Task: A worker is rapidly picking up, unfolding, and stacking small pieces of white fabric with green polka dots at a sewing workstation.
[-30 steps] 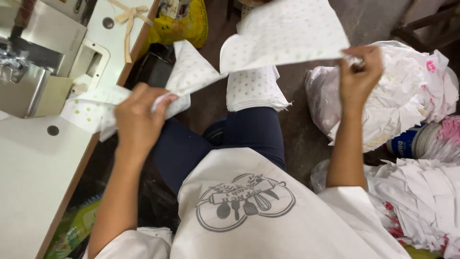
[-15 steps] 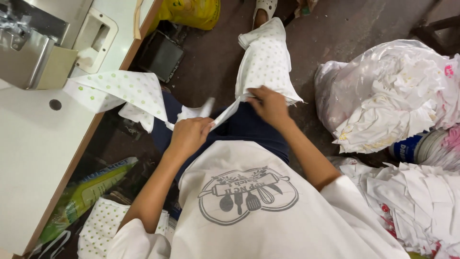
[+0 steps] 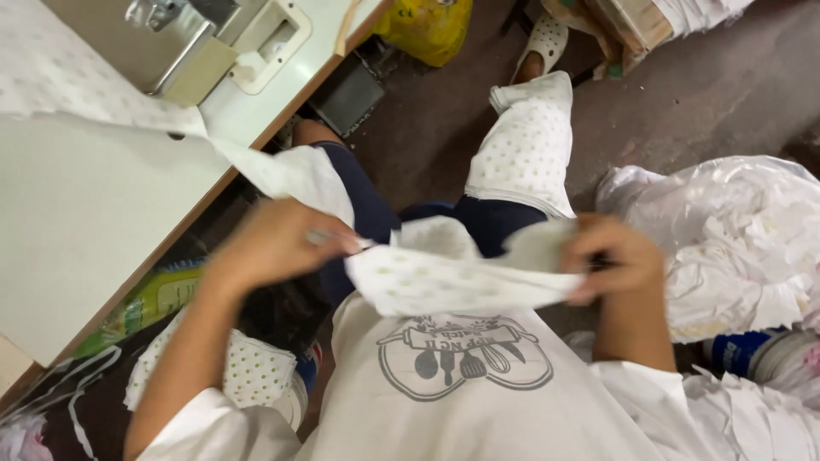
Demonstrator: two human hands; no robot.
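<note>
- The left hand [image 3: 282,243] is pinching the left end of a white polka-dot fabric piece [image 3: 444,277], fingers clenched around the cloth near its upper left corner.
- The right hand [image 3: 619,256] is gripping the right end of the same piece, fingers curled closed over its edge.
- The fabric piece is hanging stretched between both hands just above the person's lap, in front of a white apron [image 3: 461,384] bearing a grey kitchen-tool print.
- Its long axis is running left to right across the scene, nearly level, with the right end sitting slightly higher; the dotted face is turning toward the camera.
- A further flap of dotted cloth [image 3: 290,175] is trailing from the left hand up toward the tabletop [image 3: 94,230] at far left.
- A sewing machine [image 3: 184,43] is standing on the far part of that tabletop.
- Another dotted piece [image 3: 530,145] is lying draped over the person's knee, pointing away toward a sandalled foot [image 3: 538,51].
- A heap of white cloth in plastic [image 3: 735,239] is sitting on the floor at right, near the right hand.
</note>
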